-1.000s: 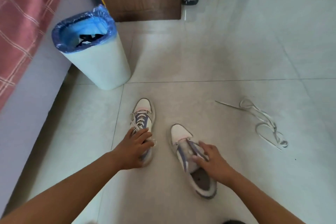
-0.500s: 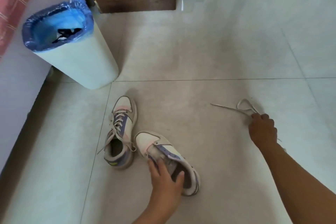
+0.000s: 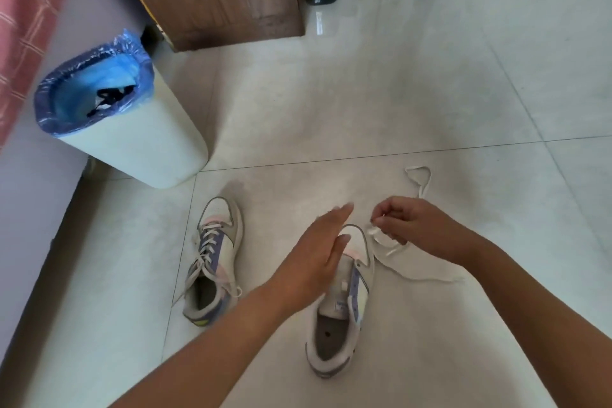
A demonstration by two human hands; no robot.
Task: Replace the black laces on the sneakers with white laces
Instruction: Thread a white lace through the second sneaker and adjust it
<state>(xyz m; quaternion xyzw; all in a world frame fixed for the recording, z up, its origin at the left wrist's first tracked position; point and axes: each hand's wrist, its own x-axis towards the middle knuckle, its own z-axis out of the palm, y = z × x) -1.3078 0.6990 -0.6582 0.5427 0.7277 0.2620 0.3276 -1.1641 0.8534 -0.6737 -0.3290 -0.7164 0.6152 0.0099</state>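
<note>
At lower left of centre, a white-and-purple sneaker (image 3: 213,262) is seen already laced white. The left hand (image 3: 311,262), fingers straight and empty, is held over the unlaced white-and-purple sneaker (image 3: 341,305). At centre right, the limp, light flat white lace (image 3: 390,253) is pinched by the right hand (image 3: 414,225); it is best gripped near its stiff tip.

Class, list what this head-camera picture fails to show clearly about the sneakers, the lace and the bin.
- Right sneaker: left hand covers its front eyelets.
- White lace: its middle is hidden behind the right hand.
- Bin: the dark thing inside is too small to identify.
- Left hand's fingertips: motion-blurred.
</note>
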